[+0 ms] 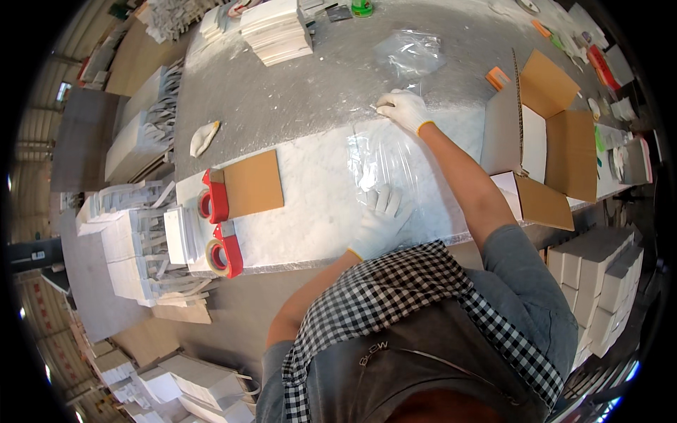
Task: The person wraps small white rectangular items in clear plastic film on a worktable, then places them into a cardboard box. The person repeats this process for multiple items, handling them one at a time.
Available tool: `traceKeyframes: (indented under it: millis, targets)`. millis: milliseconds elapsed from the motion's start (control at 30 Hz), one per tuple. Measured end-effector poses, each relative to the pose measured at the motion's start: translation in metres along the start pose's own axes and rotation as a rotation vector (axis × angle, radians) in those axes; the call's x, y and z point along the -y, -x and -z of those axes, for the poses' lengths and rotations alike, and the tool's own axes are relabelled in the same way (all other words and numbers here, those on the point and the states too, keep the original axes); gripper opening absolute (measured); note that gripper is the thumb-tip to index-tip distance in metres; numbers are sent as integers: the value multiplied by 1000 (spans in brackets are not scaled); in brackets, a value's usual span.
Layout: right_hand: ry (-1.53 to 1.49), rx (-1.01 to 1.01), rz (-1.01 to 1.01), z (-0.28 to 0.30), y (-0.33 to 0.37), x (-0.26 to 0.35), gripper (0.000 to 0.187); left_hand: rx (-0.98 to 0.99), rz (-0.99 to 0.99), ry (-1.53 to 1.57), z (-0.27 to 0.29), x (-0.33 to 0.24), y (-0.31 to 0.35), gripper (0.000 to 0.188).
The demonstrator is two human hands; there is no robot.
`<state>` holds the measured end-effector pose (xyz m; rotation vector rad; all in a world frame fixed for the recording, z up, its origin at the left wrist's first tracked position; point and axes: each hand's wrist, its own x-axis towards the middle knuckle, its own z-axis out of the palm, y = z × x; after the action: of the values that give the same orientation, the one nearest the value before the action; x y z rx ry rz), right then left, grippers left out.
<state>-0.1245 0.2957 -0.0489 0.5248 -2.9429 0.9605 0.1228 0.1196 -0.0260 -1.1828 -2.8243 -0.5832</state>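
The left grip [381, 222] lies flat, fingers spread, on clear plastic film [391, 162] — beyond it the right grip [405, 111] curls, its hold unclear — with an open carton [572, 148] farther right.

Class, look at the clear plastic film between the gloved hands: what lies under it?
Beneath the clear plastic film, a whitish, mottled surface shows through. The left hand hides whatever lies directly beneath it.

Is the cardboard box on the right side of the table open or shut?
Open: the cardboard box has its brown flaps spread apart, and a white surface shows between them.
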Motion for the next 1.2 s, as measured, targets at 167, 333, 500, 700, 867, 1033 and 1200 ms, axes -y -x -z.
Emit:
traceKeyframes:
  millis: [167, 333, 500, 700, 867, 1033, 1200]
  targets:
    - [-65, -15, -54, 1, -6, -6, 26, 89, -238, -98, -34, 21, 1, 48]
    - [-30, -56, -3, -6, -7, -7, 24, 54, -439, 79, -76, 36, -8, 45]
    - [-45, -74, -33, 2, -1, 4, 22, 265, -498, -78, 19, 58, -54, 54]
    - [-68, -77, -47, 2, -4, 5, 19, 84, -514, 23, 15, 88, -100, 47]
    - [-37, -107, -19, -4, -4, -4, 19, 502, -103, -250, 85, 125, -175, 18]
    - [-55, -126, -9, -4, -4, -3, 18, -228, 6, -683, 224, 296, -242, 53]
    - [-54, -117, -4, -3, -5, -2, 17, 123, 435, -570, 285, 396, -273, 113]
